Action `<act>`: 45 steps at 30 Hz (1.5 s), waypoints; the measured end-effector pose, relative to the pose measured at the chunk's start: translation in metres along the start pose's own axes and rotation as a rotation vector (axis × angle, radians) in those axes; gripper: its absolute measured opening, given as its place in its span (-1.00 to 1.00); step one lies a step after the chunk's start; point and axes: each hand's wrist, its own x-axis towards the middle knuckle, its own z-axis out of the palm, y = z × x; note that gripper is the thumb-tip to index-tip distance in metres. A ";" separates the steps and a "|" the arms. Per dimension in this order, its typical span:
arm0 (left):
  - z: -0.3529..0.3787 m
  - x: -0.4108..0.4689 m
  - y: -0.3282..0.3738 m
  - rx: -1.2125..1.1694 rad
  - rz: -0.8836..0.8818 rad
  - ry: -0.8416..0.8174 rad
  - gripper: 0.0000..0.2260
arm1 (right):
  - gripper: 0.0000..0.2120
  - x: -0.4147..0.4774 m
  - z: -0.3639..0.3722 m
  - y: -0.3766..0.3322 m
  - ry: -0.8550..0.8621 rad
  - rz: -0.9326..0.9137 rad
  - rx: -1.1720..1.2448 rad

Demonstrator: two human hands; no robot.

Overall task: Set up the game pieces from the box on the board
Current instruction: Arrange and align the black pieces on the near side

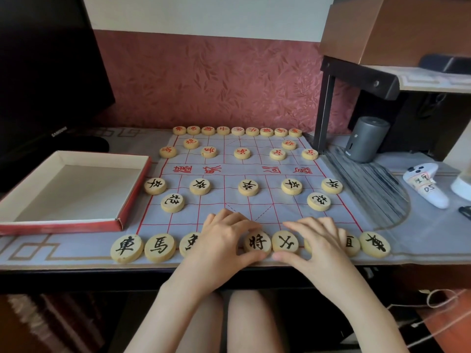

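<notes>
At the left the box lies empty on the counter, beside the board. My left hand pinches the general piece in the near row. My right hand pinches the piece next to it. All other pieces stand on the board.
</notes>
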 end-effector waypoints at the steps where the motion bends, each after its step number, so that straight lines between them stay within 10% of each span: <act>1: 0.000 0.000 0.000 -0.002 -0.004 0.002 -0.40 | -0.18 -0.001 -0.003 -0.001 -0.002 -0.002 0.015; 9: -0.001 -0.001 -0.001 -0.021 -0.017 -0.017 -0.40 | -0.55 -0.002 -0.016 0.003 -0.144 -0.016 0.159; 45: -0.002 -0.003 0.000 -0.033 -0.043 0.014 -0.30 | -0.33 -0.009 -0.010 0.009 0.037 -0.008 0.136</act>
